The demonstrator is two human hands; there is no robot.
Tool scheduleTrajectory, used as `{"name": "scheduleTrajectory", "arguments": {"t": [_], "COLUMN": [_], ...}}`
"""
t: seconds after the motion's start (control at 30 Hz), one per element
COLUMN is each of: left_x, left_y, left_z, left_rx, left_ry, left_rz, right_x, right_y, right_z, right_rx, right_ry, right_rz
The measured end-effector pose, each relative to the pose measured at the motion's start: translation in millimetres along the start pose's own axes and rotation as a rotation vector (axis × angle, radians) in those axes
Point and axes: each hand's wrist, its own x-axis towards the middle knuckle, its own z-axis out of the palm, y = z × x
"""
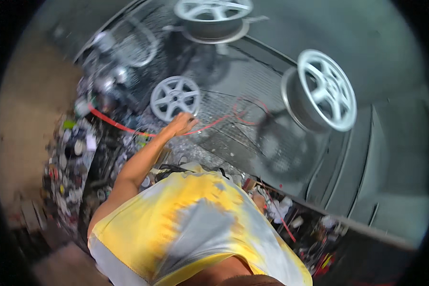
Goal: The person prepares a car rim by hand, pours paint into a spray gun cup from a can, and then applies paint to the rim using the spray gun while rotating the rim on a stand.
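Note:
My left hand (182, 124) reaches forward, fingers loosely bent and apart, just below a white six-spoke wheel rim (175, 97) lying flat. A red hose (124, 126) runs beside and beneath that hand and loops on the grated floor (233, 143). My right hand (258, 199) is mostly hidden at the right side of my yellow and grey shirt (190, 200); what it holds is unclear, though a thin red line shows near it.
Two white rims are raised, one at the top (212, 12), another tilted at right (326, 90). Grey booth walls (395, 143) rise at right. Cans, containers and debris (78, 148) crowd the left, beside a brown surface (28, 124). More clutter (324, 243) sits lower right.

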Motion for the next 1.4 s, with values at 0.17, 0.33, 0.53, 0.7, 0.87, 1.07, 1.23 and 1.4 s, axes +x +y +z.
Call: {"name": "scheduleTrajectory", "arguments": {"t": [0.17, 0.33, 0.53, 0.7, 0.87, 1.07, 1.23, 1.4], "left_x": [-37.0, -90.2, -93.9, -80.9, -57.5, -41.1, 2.3, 60.5], "left_y": [-80.5, -223.8, -335.8, -350.2, -324.8, -283.9, -180.8, 14.0], "left_z": [-120.2, -268.3, -369.9, -381.0, -372.7, -364.7, -307.3, -196.3], "left_rx": [-0.008, 0.356, 0.461, 0.366, 0.396, 0.338, 0.294, -0.178], "left_ry": [0.652, 1.173, 0.930, 0.627, 0.721, 0.841, 0.939, 0.828], "left_rz": [-0.145, -0.333, -0.779, -0.792, -0.669, -0.453, -0.267, -0.278], "right_x": [44.5, 3.1, -76.2, -34.1, -67.1, -32.9, -71.6, -131.4], "right_y": [-58.9, -95.3, -94.5, -56.7, -97.1, -197.7, -335.1, -472.2], "right_z": [22.8, 103.8, 181.7, 156.9, 172.1, 237.0, 304.3, 292.6], "right_rx": [0.015, -0.089, -0.446, -0.138, -0.282, -0.522, -0.450, -0.153], "right_ry": [-0.065, -0.234, -0.438, -0.436, -0.260, -0.225, -0.241, -0.212], "right_rz": [-0.116, -0.042, -0.233, -0.024, -0.094, -0.573, -0.937, -1.250]}}
